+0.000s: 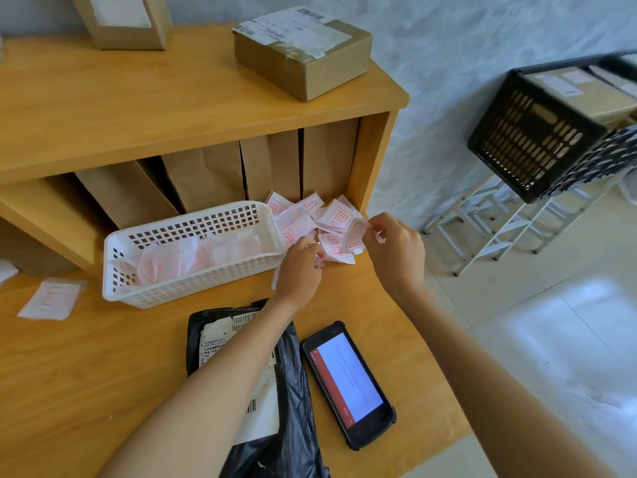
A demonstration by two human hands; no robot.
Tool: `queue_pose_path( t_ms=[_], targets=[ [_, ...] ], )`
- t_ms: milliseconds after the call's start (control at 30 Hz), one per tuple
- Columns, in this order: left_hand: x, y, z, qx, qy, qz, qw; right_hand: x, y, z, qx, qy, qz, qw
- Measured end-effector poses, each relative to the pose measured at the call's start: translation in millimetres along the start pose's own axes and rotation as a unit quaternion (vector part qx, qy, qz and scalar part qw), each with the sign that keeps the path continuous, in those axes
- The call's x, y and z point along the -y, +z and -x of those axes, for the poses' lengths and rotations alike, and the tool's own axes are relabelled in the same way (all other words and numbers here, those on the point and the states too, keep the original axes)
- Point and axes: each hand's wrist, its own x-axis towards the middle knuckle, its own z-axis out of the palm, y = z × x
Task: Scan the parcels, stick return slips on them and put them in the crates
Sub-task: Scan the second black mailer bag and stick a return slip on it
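Black poly parcel [293, 391] lies flat on desk (label up); red-printed return slips [331, 222] heaped beside; black crate [531, 139] holds boxes

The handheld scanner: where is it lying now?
The handheld scanner lies screen-up on the desk, lower centre, just right of the black parcel bag.

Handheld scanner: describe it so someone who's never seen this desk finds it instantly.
Start at the wooden desk, near its right front edge. The handheld scanner lies flat there, just right of the black poly-bag parcel. It is the only device there: a black rugged case with a lit white-and-red screen facing up.
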Motion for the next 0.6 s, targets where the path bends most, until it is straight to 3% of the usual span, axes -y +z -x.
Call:
queue_pose_path(
  t_ms=[267, 367, 467, 600],
  targets=[
    [-11, -26, 6, -0.006, 0.0, 0.016, 1.0, 14, -6, -8, 0.111, 0.027, -0.107, 0.988],
    [-15, -44, 12, -0.02, -0.08, 0.16, 0.984, 20, -9, -10, 0.165, 0.033, -0.151, 0.974],
    [-23, -71, 17, -0.017, -0.153, 0.354, 0.922, 22, -8, -11, 0.236, 0.025, -0.151, 0.96],
    [-26, -97, 30, 0.046, -0.152, 0.4, 0.903, 31, -4, -7, 0.289, 0.01, -0.159, 0.944]
  ],
)
